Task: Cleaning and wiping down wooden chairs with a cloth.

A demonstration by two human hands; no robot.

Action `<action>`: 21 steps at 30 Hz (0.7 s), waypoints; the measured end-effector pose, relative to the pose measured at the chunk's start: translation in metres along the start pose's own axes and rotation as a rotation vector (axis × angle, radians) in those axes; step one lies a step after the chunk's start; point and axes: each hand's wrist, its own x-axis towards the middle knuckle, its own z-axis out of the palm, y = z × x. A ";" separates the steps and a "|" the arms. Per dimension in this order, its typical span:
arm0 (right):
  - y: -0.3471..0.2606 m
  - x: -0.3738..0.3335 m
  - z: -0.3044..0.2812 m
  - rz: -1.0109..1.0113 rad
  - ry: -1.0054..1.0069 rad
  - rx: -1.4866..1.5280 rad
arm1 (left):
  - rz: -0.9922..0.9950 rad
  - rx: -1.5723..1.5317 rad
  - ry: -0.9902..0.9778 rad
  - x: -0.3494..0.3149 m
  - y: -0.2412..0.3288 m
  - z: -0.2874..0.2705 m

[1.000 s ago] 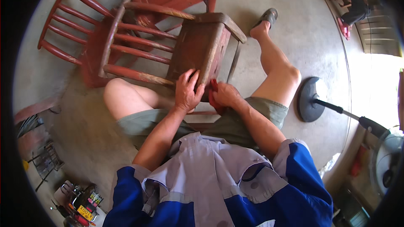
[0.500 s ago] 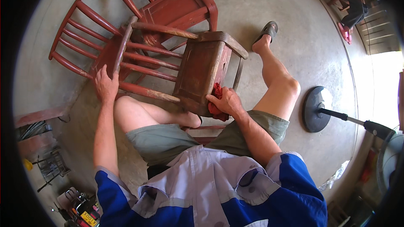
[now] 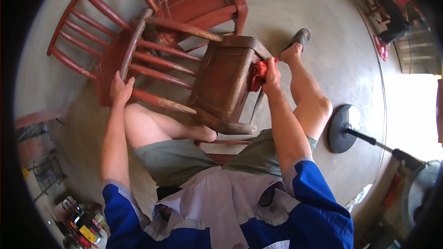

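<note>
A worn reddish-brown wooden chair [image 3: 214,85] lies tipped over in front of my legs, its spindled back toward the left and its seat toward the right. My left hand [image 3: 121,91] is closed round the lower end of the back's top rail. In my right hand [image 3: 272,77] is a crumpled red cloth [image 3: 258,75], pressed against the side of the seat frame near its far right corner. The cloth covers part of that frame, and some of my right fingers are hidden.
Two more red wooden chairs, one at left [image 3: 87,32] and one behind [image 3: 198,7], crowd close to the worn chair. A pedestal fan's round black base [image 3: 342,129] stands right of my knee. Another person [image 3: 392,14] sits at far right. Assorted items [image 3: 83,226] are at lower left.
My right hand has moved with the red cloth up and to the right along the seat's side, from the near corner toward the far one. My left hand stays on the top rail.
</note>
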 end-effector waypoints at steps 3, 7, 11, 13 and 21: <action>0.012 -0.011 -0.007 0.114 -0.179 0.089 | -0.045 0.029 -0.002 0.008 0.007 -0.001; 0.015 -0.035 -0.010 0.073 -0.236 -0.070 | -0.067 -0.027 0.024 0.021 -0.010 0.007; 0.000 -0.085 -0.017 0.066 -0.075 -0.785 | 0.006 -0.012 0.129 0.012 0.020 -0.001; -0.001 -0.112 -0.026 -0.322 -0.272 -1.287 | 0.016 -0.049 0.173 0.006 0.032 -0.008; 0.008 -0.157 -0.052 -0.065 -0.149 -1.117 | 0.185 -0.066 -0.041 -0.025 0.097 -0.086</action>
